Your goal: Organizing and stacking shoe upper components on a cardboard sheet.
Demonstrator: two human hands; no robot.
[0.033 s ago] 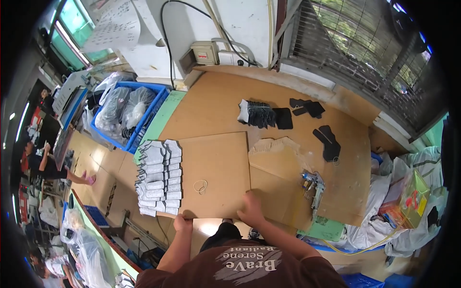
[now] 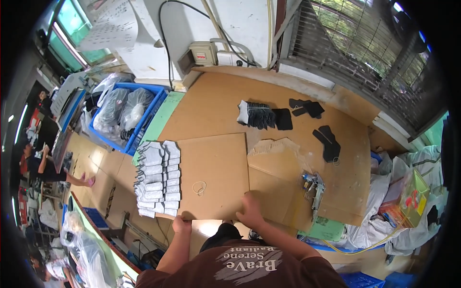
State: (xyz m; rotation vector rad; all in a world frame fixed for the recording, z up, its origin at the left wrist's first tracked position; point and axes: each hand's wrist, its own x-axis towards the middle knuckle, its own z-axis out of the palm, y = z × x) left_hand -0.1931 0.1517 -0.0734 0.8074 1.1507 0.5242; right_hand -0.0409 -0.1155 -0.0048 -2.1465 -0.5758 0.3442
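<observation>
A brown cardboard sheet lies on the worktable in front of me. My left hand is closed on its near edge, and my right hand grips it by the near right corner; the fingers of both are partly hidden. Overlapping rows of light grey fabric pieces with dark edging lie along the sheet's left side. Between these and my right hand, a thin pale rubber band rests on the cardboard.
Black fabric pieces and a dark bundle lie farther back. A metal spray gun sits at right. Left stands a blue crate of plastic bags; right, a clear box. People are at far left.
The cardboard sheet, with the grey pieces and rubber band on it, has shifted very slightly left and toward me. Both hands keep their hold.
</observation>
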